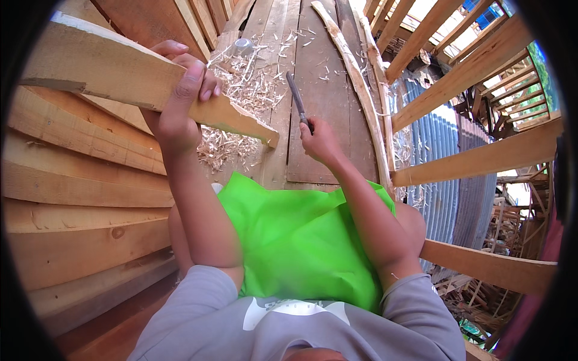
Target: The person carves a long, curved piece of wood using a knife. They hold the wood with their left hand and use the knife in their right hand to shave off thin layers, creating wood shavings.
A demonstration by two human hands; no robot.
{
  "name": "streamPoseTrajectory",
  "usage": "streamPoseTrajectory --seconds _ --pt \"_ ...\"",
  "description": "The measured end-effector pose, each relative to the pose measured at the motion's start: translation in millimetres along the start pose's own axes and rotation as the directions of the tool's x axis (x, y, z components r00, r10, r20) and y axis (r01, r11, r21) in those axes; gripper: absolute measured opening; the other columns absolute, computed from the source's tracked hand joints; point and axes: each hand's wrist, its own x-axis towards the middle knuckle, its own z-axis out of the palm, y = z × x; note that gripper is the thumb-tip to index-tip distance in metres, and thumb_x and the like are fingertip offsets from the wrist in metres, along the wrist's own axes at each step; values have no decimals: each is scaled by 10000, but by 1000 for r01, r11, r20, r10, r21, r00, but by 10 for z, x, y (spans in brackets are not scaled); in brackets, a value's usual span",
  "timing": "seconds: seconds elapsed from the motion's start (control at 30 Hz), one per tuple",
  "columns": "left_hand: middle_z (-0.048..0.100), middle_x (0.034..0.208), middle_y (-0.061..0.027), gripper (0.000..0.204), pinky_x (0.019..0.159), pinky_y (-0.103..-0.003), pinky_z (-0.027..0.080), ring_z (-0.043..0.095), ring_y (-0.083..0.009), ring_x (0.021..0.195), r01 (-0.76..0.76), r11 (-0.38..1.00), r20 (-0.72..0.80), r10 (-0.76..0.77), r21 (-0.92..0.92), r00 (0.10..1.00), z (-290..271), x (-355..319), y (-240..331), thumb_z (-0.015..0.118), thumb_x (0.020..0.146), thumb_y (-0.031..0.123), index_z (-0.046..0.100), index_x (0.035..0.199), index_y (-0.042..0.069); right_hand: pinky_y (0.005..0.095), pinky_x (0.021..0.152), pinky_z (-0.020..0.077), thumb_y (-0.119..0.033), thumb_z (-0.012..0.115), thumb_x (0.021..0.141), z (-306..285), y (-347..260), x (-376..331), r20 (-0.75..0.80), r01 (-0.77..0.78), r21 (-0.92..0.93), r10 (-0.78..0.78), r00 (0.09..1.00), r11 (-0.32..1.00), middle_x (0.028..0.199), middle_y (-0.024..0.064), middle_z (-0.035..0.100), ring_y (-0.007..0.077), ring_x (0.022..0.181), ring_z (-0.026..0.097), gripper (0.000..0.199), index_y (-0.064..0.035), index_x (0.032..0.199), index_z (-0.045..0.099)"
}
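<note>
My left hand is wrapped round a long wooden board, which slants from the upper left down toward the middle. The board's near-middle end is cut to a narrower, rough shape with a small hook at its tip. In my right hand is a knife, gripped by its dark handle, its blade pointing up and away to the left. The blade is apart from the board. A bright green cloth lies across my lap beneath both forearms.
Curled wood shavings cover the plank floor, with a clear cup among them. Stacked boards line the left. Two pale peeled poles lie along the right. Beyond stand wooden rails and corrugated metal sheets.
</note>
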Motion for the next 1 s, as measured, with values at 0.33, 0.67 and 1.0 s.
streamPoseTrajectory --seconds 0.33,0.67,1.0 --pt "463 686 -49 339 581 -306 419 435 -123 583 -34 999 1 34 23 999 105 50 -131 565 847 -8 442 1162 -11 408 725 499 -262 611 891 302 -41 59 138 96 117 -112 984 989 864 183 671 304 807 652 301 11 1011 646" --pt "471 731 -71 425 600 -317 424 453 -144 604 -11 989 163 35 -148 986 54 74 -205 575 821 12 382 1200 9 395 620 464 -359 436 999 336 -352 -154 171 134 296 -190 967 946 681 135 591 223 596 549 428 11 837 579" --pt "470 724 -74 416 602 -335 423 459 -152 606 15 986 151 10 -168 989 16 61 -191 600 790 7 385 1146 32 475 575 445 -458 244 1025 567 164 -3 139 15 44 -21 990 999 602 144 521 341 541 531 602 -11 705 489"
